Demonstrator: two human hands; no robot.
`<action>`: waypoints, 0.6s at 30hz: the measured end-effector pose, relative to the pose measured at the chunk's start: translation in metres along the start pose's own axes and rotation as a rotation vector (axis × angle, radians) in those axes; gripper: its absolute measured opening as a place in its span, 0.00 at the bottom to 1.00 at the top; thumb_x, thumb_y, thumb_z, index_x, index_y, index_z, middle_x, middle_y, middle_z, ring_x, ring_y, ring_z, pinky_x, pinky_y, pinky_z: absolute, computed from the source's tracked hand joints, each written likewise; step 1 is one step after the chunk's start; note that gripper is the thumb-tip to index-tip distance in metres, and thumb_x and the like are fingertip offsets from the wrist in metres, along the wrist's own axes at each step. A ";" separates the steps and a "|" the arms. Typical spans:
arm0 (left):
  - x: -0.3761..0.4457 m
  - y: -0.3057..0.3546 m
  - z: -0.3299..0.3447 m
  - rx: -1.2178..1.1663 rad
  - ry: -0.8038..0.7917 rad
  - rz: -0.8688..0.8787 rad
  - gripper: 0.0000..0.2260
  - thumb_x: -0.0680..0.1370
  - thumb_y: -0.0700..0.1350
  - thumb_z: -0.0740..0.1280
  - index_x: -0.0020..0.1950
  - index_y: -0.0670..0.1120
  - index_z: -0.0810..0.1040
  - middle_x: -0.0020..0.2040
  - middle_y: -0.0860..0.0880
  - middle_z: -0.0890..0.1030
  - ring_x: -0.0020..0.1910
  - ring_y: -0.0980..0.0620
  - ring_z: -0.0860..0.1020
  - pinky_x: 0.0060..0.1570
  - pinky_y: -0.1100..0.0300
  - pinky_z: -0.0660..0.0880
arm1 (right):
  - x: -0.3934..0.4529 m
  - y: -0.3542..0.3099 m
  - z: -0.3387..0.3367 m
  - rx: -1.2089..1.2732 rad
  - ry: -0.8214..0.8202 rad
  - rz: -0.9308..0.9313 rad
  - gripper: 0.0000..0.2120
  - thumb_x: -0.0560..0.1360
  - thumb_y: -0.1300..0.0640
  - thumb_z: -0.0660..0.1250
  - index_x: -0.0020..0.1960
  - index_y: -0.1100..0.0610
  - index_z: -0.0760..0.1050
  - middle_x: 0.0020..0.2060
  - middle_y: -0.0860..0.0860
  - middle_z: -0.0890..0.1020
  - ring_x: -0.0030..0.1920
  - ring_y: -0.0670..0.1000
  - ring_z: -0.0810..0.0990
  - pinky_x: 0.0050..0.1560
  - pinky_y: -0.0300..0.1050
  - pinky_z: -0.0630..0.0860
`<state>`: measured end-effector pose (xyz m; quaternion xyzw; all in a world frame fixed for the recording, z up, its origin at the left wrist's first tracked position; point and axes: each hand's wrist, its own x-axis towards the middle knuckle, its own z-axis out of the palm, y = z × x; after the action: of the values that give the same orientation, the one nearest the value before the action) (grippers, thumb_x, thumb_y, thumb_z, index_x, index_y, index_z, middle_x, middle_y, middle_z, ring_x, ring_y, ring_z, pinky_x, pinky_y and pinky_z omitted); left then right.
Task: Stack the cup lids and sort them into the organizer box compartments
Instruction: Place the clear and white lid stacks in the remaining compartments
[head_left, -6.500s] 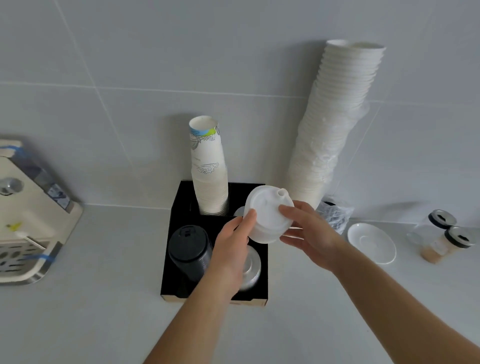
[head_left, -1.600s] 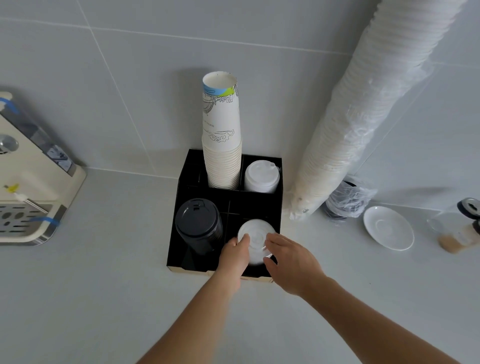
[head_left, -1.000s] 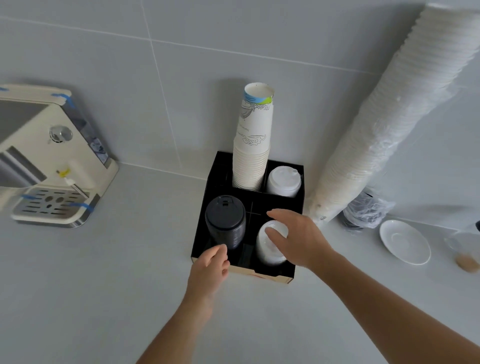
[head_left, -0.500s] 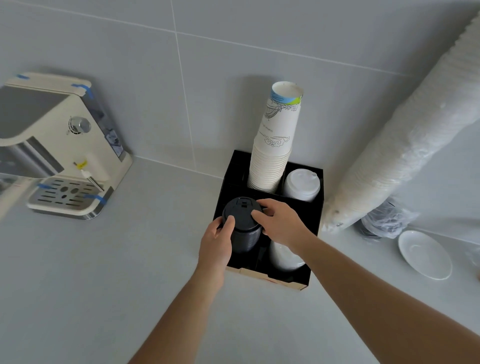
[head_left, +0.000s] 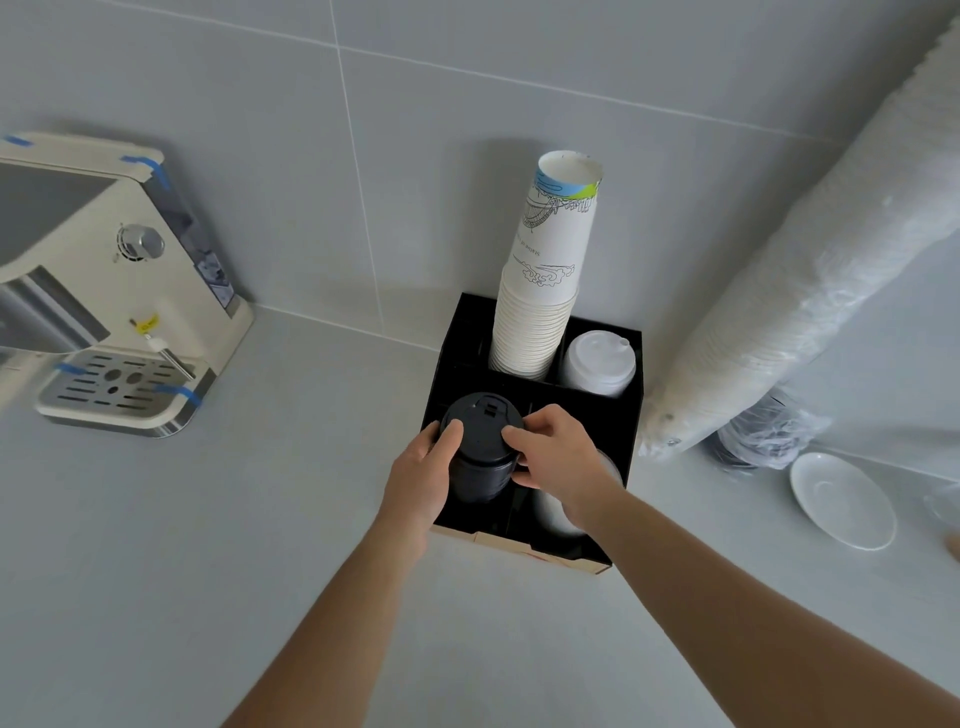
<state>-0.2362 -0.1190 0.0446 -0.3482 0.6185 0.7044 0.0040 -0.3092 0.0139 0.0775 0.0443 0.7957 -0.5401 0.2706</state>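
Observation:
A black organizer box (head_left: 631, 415) stands against the wall. Its front left compartment holds a stack of black lids (head_left: 480, 447). My left hand (head_left: 423, 478) grips that stack from the left and my right hand (head_left: 553, 449) grips it from the right, thumb on the top lid. A stack of white sip lids (head_left: 597, 364) sits in the back right compartment. Another white lid stack (head_left: 550, 512) in the front right compartment is mostly hidden under my right wrist. Paper cups (head_left: 545, 291) fill the back left compartment.
A cream coffee machine (head_left: 104, 291) stands at the left. A long sleeve of white cups (head_left: 810, 260) leans on the wall at the right, above a crumpled plastic bag (head_left: 763, 436). A white saucer (head_left: 841, 499) lies at the right on the grey counter (head_left: 208, 545).
Both hands left the white lid stack in the front right compartment and moved to the black lid stack, which they now grip. The view shifted so the box sits further right.

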 end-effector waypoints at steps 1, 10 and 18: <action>0.001 -0.003 0.000 -0.012 0.007 -0.035 0.11 0.76 0.62 0.63 0.51 0.59 0.78 0.53 0.57 0.79 0.56 0.53 0.76 0.67 0.50 0.70 | 0.000 -0.003 -0.002 -0.005 -0.016 0.007 0.09 0.75 0.57 0.70 0.54 0.58 0.76 0.44 0.54 0.81 0.41 0.52 0.81 0.50 0.52 0.84; -0.010 -0.014 0.007 -0.423 -0.079 -0.350 0.41 0.70 0.69 0.66 0.77 0.47 0.64 0.76 0.44 0.66 0.75 0.46 0.64 0.73 0.52 0.63 | 0.001 -0.022 -0.008 0.021 -0.196 0.007 0.16 0.76 0.64 0.65 0.56 0.45 0.81 0.48 0.58 0.81 0.46 0.53 0.76 0.47 0.44 0.73; 0.000 -0.014 0.012 -0.418 -0.082 -0.336 0.42 0.67 0.73 0.64 0.74 0.50 0.67 0.73 0.45 0.70 0.74 0.43 0.66 0.74 0.48 0.62 | 0.007 -0.015 -0.007 0.116 -0.211 0.015 0.16 0.77 0.62 0.66 0.60 0.48 0.80 0.51 0.54 0.84 0.49 0.51 0.83 0.45 0.41 0.79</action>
<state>-0.2356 -0.1052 0.0321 -0.4106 0.3925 0.8197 0.0739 -0.3236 0.0126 0.0884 0.0087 0.7298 -0.5850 0.3537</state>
